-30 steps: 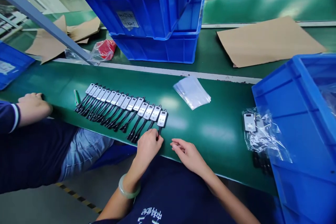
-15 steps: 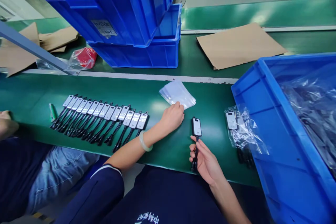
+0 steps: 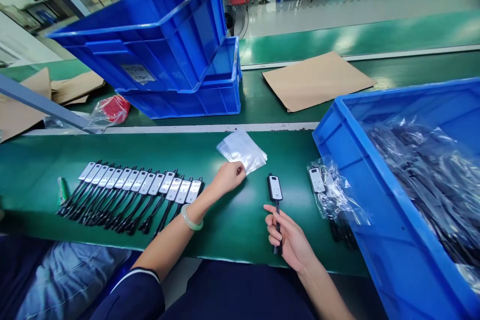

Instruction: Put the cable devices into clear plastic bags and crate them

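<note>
My left hand is closed in a pinch at the near corner of a small fanned stack of clear plastic bags; its fingertips partly hide that corner. In my right hand is a black cable device with a white-faced box, held by its cable below the box, the box pointing away from me. To the left lies a row of several similar devices, side by side with their cables toward me. Right of my right hand, another such device lies in a crinkled clear bag.
A large blue bin holding bagged dark cables stands at the right. Two stacked blue bins and a cardboard sheet are beyond the white strip. A green-handled tool lies left, near a seated person's jeans.
The view has tilted up, showing more of the room beyond. My left fingers have curled at the bags' corner. My right hand still grips the cable device.
</note>
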A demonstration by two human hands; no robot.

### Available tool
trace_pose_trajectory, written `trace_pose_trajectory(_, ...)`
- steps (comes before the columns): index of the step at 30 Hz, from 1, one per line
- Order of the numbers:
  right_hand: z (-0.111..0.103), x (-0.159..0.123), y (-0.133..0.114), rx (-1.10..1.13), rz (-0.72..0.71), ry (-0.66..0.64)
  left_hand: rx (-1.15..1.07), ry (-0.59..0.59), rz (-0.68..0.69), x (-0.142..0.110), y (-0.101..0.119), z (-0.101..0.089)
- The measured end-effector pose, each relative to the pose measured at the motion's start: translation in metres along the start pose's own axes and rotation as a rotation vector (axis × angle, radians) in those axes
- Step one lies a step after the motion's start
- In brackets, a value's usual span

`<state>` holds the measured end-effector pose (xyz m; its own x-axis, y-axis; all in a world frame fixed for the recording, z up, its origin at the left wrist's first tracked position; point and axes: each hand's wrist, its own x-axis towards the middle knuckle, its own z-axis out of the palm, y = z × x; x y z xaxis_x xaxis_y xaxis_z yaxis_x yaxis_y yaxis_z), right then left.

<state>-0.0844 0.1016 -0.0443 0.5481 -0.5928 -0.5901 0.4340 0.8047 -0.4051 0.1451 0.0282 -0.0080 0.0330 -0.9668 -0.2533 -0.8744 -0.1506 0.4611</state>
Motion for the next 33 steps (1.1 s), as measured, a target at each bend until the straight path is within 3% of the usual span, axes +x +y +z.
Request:
trace_pose_trajectory(9, 0.012, 0.013, -0.014, -0.188, -0.172, 0.045, -0.244, -0.088, 0.045, 0.000, -0.012, 0.002)
trace_pose_trajectory(16, 0.026, 0.037, -0.014, -0.406, -0.332, 0.149, -0.348, -0.138, 0.146, -0.028, 0.014, 0.011)
trace_pose_trajectory(21, 0.023, 0.044, -0.009, -0.577, -0.434, 0.216, -0.333, -0.144, 0.188, -0.048, 0.029, 0.014)
trace_pose_trajectory(27, 0.020, 0.032, -0.004, -0.766, -0.570, 0.264, -0.244, 0.051, 0.109, -0.057, 0.041, 0.018)
trace_pose_trajectory(33, 0.001, 0.014, -0.008, -0.823, -0.573, 0.290, -0.198, 0.122, 0.125, -0.057, 0.045, 0.022)
